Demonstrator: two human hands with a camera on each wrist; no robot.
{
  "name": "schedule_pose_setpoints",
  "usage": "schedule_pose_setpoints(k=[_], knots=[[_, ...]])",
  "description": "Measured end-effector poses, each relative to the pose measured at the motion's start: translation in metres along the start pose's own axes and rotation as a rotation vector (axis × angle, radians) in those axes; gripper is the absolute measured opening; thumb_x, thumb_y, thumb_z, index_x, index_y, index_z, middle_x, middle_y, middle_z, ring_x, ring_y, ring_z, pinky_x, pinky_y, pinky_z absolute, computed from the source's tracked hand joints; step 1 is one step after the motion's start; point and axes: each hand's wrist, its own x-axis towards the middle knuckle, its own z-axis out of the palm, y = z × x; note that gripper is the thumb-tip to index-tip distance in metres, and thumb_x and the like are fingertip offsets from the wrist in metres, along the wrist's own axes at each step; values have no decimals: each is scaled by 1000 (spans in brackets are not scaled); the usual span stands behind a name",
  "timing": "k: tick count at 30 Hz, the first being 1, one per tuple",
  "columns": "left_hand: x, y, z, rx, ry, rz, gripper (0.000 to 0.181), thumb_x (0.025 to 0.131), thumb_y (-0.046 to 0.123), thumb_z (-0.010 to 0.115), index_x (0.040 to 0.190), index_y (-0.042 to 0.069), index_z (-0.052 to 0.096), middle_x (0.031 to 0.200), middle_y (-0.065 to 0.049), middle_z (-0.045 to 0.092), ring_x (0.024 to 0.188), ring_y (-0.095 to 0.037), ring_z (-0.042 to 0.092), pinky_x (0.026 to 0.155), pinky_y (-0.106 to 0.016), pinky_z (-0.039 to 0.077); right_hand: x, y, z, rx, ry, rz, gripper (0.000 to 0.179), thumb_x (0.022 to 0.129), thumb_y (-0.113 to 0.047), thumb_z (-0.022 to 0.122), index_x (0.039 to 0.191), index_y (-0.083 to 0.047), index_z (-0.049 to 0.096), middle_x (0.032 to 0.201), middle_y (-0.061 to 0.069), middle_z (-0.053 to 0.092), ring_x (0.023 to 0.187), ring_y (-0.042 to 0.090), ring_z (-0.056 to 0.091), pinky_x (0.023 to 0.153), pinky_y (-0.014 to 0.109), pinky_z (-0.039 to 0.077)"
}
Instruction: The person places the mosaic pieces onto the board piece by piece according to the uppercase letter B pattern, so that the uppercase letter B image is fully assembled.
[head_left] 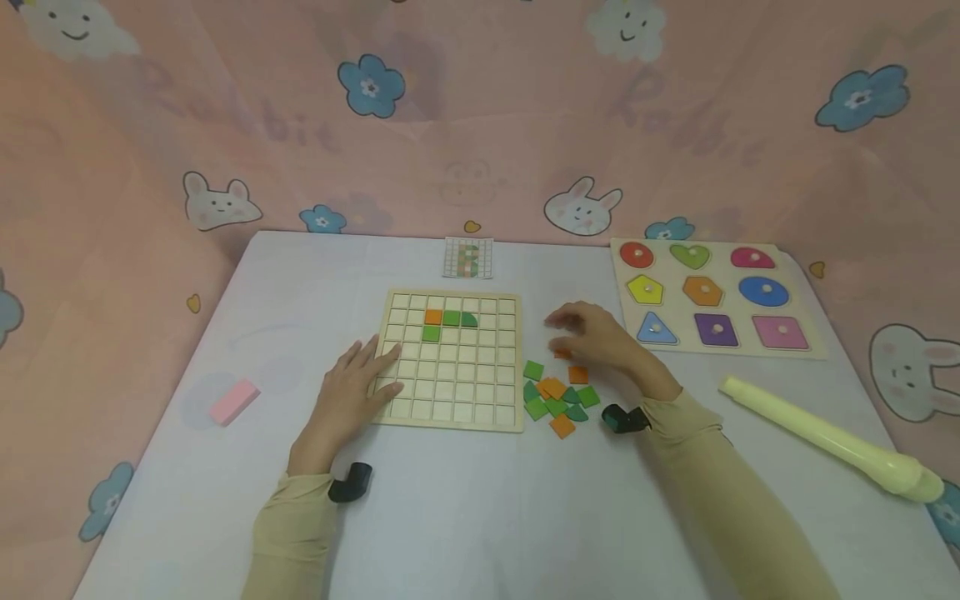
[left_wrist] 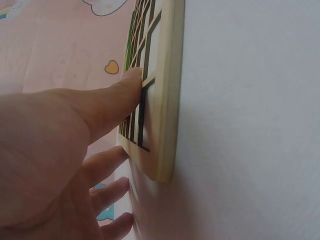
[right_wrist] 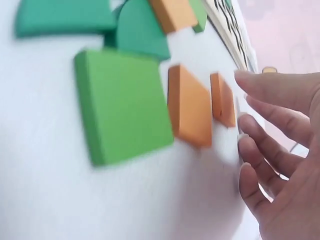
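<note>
A wooden grid board [head_left: 456, 408] lies on the table. Set in its upper cells are an orange square tile [head_left: 433, 317], two green square tiles [head_left: 452, 317] and a dark green quarter-round tile [head_left: 468, 320]. My left hand [head_left: 351, 396] rests at the board's left edge; its thumb touches the grid in the left wrist view. To the right of the board, my right hand [head_left: 596, 335] hovers beside loose tiles, fingers slightly bent and apart. In the right wrist view, a green square tile [right_wrist: 122, 105] and an orange tile [right_wrist: 190, 107] lie near this hand, with nothing visible between its fingers.
Loose green and orange tiles [head_left: 555, 407] lie in a pile right of the board. A small pattern card [head_left: 468, 258] is behind it. A shape puzzle [head_left: 712, 312] stands at back right, a pale yellow stick [head_left: 825, 435] before it. A pink block [head_left: 235, 402] lies left.
</note>
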Motion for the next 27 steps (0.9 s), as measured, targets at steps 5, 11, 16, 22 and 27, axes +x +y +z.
schedule_pose_setpoints(k=[5, 11, 16, 22, 27], knots=[[1, 0, 1, 4, -5, 0, 63, 105, 30, 67, 162, 18, 45, 176, -18, 23, 162, -50, 16, 124, -77, 20, -7, 7, -6, -19, -25, 24, 42, 97, -17, 78, 134, -2, 67, 140, 20, 64, 134, 39, 54, 122, 57, 41], [1, 0, 2, 9, -7, -2, 63, 105, 30, 67, 162, 18, 45, 176, -18, 23, 163, -49, 16, 124, -76, 20, -14, 8, -7, -9, -30, 75, 39, 92, -16, 82, 128, -7, 70, 145, 18, 60, 138, 40, 50, 125, 59, 36], [1, -1, 1, 9, -3, -2, 63, 104, 30, 67, 162, 18, 45, 175, -19, 23, 162, -50, 16, 124, -77, 21, -16, 9, -5, -21, -10, 47, 31, 91, -9, 81, 121, -5, 74, 135, 17, 64, 135, 39, 51, 125, 59, 36], [1, -1, 2, 8, -6, -5, 63, 105, 30, 67, 162, 18, 45, 176, -18, 23, 162, -50, 16, 124, -76, 21, -16, 9, -2, -27, 2, 24, 28, 92, -7, 79, 120, -2, 73, 128, 18, 66, 129, 38, 53, 122, 58, 40], [1, -1, 1, 15, -3, -3, 63, 104, 31, 67, 162, 19, 46, 176, -18, 24, 162, -50, 17, 123, -77, 22, -11, 4, 4, 12, 28, -2, 30, 95, -10, 77, 123, -2, 70, 129, 18, 67, 124, 37, 56, 114, 55, 47]])
